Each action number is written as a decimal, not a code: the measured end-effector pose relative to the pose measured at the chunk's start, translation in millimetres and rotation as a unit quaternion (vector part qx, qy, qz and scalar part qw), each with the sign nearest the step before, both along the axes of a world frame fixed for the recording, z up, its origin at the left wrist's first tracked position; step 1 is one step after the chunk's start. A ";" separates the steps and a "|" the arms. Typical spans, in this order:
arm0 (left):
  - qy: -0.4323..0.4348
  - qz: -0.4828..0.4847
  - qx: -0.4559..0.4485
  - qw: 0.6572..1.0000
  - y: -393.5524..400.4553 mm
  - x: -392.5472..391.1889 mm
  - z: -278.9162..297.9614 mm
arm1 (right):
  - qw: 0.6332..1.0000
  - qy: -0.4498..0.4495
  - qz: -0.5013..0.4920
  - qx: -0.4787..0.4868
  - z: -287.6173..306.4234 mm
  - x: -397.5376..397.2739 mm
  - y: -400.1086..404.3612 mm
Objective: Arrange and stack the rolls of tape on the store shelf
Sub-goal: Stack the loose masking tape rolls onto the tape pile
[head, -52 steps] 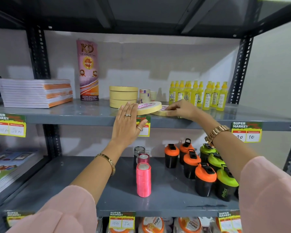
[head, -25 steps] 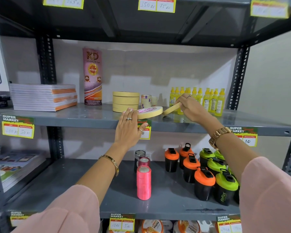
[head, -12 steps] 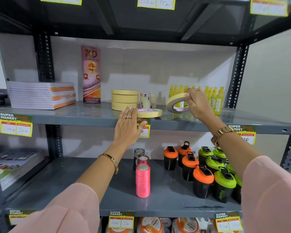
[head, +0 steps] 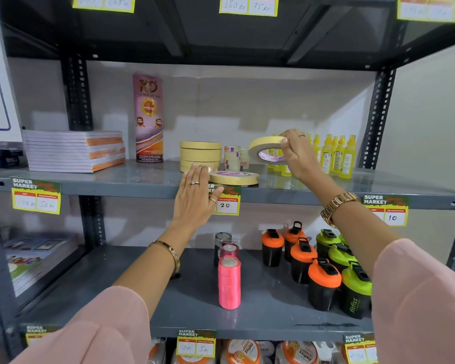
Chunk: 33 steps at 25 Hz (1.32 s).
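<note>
Landmark: the flat tape roll (head: 233,177) at the front edge of the middle shelf (head: 116,183).

Left hand (head: 195,200): open, fingers flat on the shelf lip just left of the flat roll, fingertips at its rim; holds nothing.

Right hand (head: 298,155): pinched shut on a second tape roll (head: 265,151), held tilted in the air above and right of the flat roll, apart from it.

Behind-left of the flat roll: stack of wide masking tape rolls (head: 200,155), already tidy. Directly behind: small tape rolls (head: 232,156), stacked.

Judgement: partly done; the lifted roll and flat roll are not yet stacked.

No containers of tape seen; yellow bottles (head: 336,156) stand far right, contents not discernible.
</note>
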<state>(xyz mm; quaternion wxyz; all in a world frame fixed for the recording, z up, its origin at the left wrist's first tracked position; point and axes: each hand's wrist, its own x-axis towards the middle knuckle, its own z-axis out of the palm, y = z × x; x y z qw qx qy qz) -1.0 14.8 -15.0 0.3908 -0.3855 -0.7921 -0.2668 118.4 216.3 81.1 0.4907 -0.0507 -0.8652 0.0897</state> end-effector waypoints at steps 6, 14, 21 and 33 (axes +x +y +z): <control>-0.003 0.030 -0.021 0.999 -22.9 -19.8 5.5 | 0.999 -0.017 0.035 0.006 10.3 -30.3 -24.1; 0.009 0.054 -0.056 0.997 -41.4 -40.5 13.3 | 0.996 -0.052 0.063 0.036 24.5 -87.4 -46.0; 0.009 0.063 -0.040 0.997 -42.3 -46.6 10.7 | 0.987 -0.145 0.040 0.064 40.5 -152.1 -73.8; 0.035 0.061 -0.010 0.997 -39.7 -46.5 10.3 | 0.970 -0.239 0.038 0.024 48.8 -188.1 -77.2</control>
